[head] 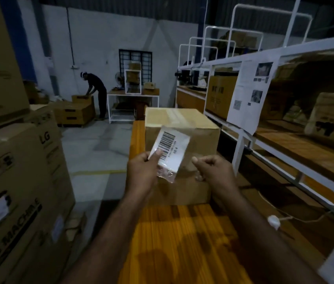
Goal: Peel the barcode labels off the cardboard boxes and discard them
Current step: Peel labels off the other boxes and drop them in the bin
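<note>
Barcode label (169,148) is pinched at its seven-o'clock corner by the left hand (141,171), forearms raised over the orange bench (182,232), right hand (215,169) at three o'clock with fingers (211,160) curled, grasp unclear, cardboard box (182,124) just behind at twelve.

box (182,128): on the table (182,232), at its far part.
label (170,148): before the box, pinched in the left hand (141,171).
right hand (215,169): right of the label, apart from it.
big cartons (18,181): left of the table.
shelves (285,140): right of the table.
</note>
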A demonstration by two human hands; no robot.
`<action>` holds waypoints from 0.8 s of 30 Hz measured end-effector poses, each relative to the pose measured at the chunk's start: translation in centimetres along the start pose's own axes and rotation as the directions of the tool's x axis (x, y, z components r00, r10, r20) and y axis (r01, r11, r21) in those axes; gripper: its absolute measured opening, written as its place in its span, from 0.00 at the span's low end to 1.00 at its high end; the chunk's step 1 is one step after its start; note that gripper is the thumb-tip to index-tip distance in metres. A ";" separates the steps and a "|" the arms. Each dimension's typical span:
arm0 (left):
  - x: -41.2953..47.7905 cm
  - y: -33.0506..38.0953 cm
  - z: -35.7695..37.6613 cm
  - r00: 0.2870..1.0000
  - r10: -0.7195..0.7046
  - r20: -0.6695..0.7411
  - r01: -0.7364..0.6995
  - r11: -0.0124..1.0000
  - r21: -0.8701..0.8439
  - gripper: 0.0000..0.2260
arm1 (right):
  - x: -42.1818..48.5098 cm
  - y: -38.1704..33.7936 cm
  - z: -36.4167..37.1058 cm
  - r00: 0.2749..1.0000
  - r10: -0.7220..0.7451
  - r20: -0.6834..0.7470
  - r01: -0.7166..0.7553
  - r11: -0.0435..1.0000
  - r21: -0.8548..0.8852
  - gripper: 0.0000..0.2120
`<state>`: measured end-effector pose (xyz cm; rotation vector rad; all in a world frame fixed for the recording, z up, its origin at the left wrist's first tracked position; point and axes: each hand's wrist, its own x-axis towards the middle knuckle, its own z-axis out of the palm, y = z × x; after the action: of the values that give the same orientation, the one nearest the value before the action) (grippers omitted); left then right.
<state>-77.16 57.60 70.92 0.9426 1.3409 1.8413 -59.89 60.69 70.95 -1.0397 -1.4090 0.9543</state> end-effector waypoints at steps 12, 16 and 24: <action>-11.7 -4.3 -2.7 0.961 -0.246 -0.130 0.238 0.968 -0.077 0.06 | -9.5 4.2 0.7 0.885 0.240 0.398 -0.327 0.930 0.168 0.03; -17.3 -5.7 -7.2 0.900 -0.305 -0.311 0.292 0.952 -0.090 0.06 | -14.0 6.0 1.5 0.801 0.240 0.548 -0.302 0.953 0.023 0.02; -32.0 -10.7 -18.4 0.624 -0.378 -0.684 0.396 0.908 -0.140 0.06 | -27.5 10.6 7.9 0.557 0.287 0.779 -0.139 0.957 -0.254 0.07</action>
<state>-75.10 24.58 51.27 -0.1269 1.8305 1.8852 -66.15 37.55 52.11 -0.9285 -2.1822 1.6624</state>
